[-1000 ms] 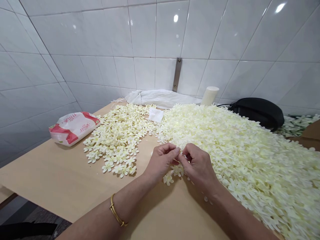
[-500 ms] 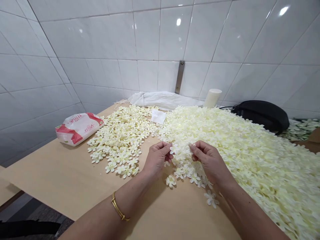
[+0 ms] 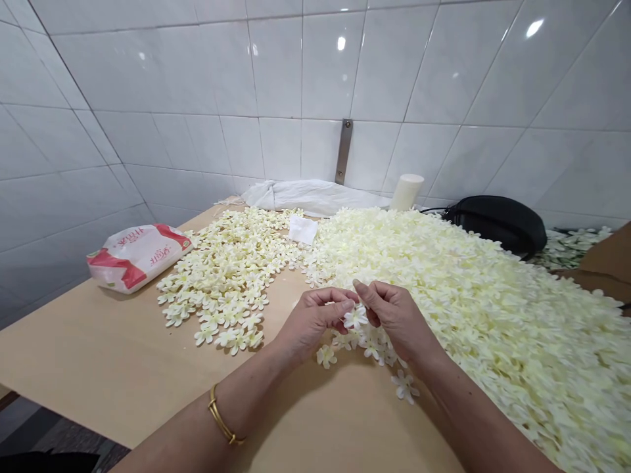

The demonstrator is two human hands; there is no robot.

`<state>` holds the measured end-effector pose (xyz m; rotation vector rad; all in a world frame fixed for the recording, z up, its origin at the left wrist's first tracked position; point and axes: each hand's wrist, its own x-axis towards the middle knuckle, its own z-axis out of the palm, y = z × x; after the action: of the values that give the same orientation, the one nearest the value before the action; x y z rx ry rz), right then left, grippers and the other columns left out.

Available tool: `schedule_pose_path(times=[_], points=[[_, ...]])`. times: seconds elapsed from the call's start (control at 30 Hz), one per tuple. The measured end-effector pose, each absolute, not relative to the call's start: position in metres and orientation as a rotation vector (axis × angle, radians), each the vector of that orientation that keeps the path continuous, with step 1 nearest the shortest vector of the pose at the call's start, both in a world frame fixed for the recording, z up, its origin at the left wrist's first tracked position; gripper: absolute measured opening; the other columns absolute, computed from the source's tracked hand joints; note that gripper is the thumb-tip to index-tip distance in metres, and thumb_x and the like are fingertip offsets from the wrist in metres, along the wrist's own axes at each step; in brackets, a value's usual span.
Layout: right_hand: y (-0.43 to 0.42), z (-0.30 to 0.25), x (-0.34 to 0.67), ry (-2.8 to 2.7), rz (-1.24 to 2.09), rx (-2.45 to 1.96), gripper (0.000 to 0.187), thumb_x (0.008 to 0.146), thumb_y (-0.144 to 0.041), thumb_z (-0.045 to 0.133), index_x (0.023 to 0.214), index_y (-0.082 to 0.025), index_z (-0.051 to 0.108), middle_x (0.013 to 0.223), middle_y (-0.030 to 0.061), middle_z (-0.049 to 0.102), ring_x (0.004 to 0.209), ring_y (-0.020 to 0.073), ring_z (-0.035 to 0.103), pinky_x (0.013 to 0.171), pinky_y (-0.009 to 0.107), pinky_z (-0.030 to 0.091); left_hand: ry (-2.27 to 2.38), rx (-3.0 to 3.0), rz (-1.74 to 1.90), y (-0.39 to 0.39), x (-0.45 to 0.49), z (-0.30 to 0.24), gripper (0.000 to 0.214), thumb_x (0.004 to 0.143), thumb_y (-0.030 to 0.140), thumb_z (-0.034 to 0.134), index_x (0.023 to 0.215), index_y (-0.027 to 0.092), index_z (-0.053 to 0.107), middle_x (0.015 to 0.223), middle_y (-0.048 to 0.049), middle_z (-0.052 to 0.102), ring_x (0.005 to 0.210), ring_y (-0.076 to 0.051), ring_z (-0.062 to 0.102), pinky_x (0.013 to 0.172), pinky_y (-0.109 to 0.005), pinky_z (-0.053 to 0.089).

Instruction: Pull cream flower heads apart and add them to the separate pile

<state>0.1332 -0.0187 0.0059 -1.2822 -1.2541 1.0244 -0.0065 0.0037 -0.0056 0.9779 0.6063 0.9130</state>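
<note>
My left hand (image 3: 310, 322) and my right hand (image 3: 394, 318) meet over the wooden table (image 3: 98, 355), both pinched on one small cream fabric flower (image 3: 355, 317). A gold bangle (image 3: 221, 420) circles my left wrist. Right of my hands spreads a big heap of cream flowers (image 3: 468, 295). A flatter, yellower spread of flowers (image 3: 227, 276) lies to the left. A few loose flowers (image 3: 405, 386) sit on the wood under my right wrist.
A red and white tissue pack (image 3: 135, 255) lies at the left. White cloth (image 3: 305, 195), a cream cylinder (image 3: 407, 191) and a black case (image 3: 497, 223) line the tiled wall. A white square of paper (image 3: 302, 230) rests among the flowers. Brown cardboard (image 3: 606, 259) shows at the far right.
My hands were together, drew apart half a second ago, and have come together again on one flower. The view has shifted slightly.
</note>
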Motion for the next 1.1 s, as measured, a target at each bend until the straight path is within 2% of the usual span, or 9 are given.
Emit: schedule_pose_path(times=[0.17,0.43,0.57,0.63,0.7,0.83,0.97,1.1], points=[[-0.021,0.008,0.131,-1.346,1.084,-1.272,0.034,0.066,-0.048,0.063,0.06,-0.018,0.048,0.054,-0.0048,0.042,0.053,0.0093,0.039,0.051,0.022,0.035,0.706,1.08,1.012,0.001,-0.007,-0.001,0.017,0.058,0.025,0.071,0.053,0.011,0.062,0.082,-0.0021,0.056,0.057,-0.006,0.049,0.052,-0.02,0.039],[-0.021,0.009,0.131,-1.382,0.968,-1.28,0.022,0.073,-0.035,0.056,0.062,-0.017,0.053,0.057,-0.0036,0.043,0.054,0.0096,0.037,0.052,0.023,0.032,0.773,1.181,1.125,-0.001,-0.006,0.004,0.017,0.059,0.019,0.068,0.047,0.012,0.058,0.076,-0.0016,0.055,0.059,-0.007,0.049,0.053,-0.019,0.039],[-0.022,0.007,0.131,-1.457,0.77,-1.348,0.017,0.074,-0.03,0.055,0.063,-0.017,0.053,0.056,-0.0037,0.044,0.052,0.0099,0.038,0.05,0.023,0.031,0.856,1.049,1.082,0.002,-0.006,0.0,0.014,0.06,0.021,0.066,0.053,0.013,0.057,0.059,0.0004,0.055,0.042,-0.005,0.044,0.042,-0.018,0.035],[-0.024,0.007,0.13,-1.533,0.59,-1.419,0.014,0.075,-0.025,0.054,0.062,-0.018,0.053,0.055,-0.0033,0.044,0.051,0.0103,0.038,0.048,0.023,0.03,0.879,0.929,1.041,0.005,-0.006,-0.003,0.013,0.061,0.021,0.065,0.057,0.014,0.055,0.045,0.0029,0.05,0.037,-0.005,0.042,0.037,-0.016,0.03],[-0.025,0.007,0.128,-1.627,0.4,-1.446,0.014,0.075,-0.021,0.053,0.061,-0.018,0.051,0.056,-0.0021,0.046,0.052,0.0109,0.04,0.049,0.023,0.031,0.88,0.809,0.992,0.008,-0.006,-0.005,0.012,0.062,0.018,0.064,0.059,0.015,0.052,0.04,0.0044,0.047,0.033,-0.005,0.041,0.034,-0.014,0.027],[-0.026,0.003,0.124,-1.798,0.153,-1.397,0.014,0.076,-0.016,0.05,0.062,-0.018,0.051,0.063,0.0007,0.05,0.058,0.0129,0.046,0.054,0.025,0.035,0.846,0.631,0.896,0.009,-0.004,-0.006,0.012,0.063,0.013,0.062,0.064,0.016,0.05,0.043,0.0044,0.049,0.033,-0.005,0.044,0.032,-0.013,0.027],[-0.025,-0.002,0.123,-1.899,0.025,-1.376,0.015,0.077,-0.015,0.046,0.068,-0.017,0.058,0.066,0.0035,0.054,0.062,0.015,0.049,0.058,0.027,0.037,0.775,0.664,0.859,0.006,-0.004,-0.004,0.019,0.068,0.03,0.065,0.073,0.015,0.053,0.049,0.0026,0.052,0.037,-0.006,0.049,0.033,-0.014,0.031],[-0.025,0.0,0.123,-1.888,0.14,-1.382,0.019,0.078,-0.017,0.046,0.07,-0.017,0.063,0.065,0.0044,0.056,0.062,0.0154,0.052,0.057,0.027,0.039,0.769,0.798,0.89,0.005,-0.005,-0.006,0.025,0.06,0.025,0.072,0.071,0.014,0.053,0.052,0.0017,0.056,0.039,-0.006,0.049,0.034,-0.014,0.034]])
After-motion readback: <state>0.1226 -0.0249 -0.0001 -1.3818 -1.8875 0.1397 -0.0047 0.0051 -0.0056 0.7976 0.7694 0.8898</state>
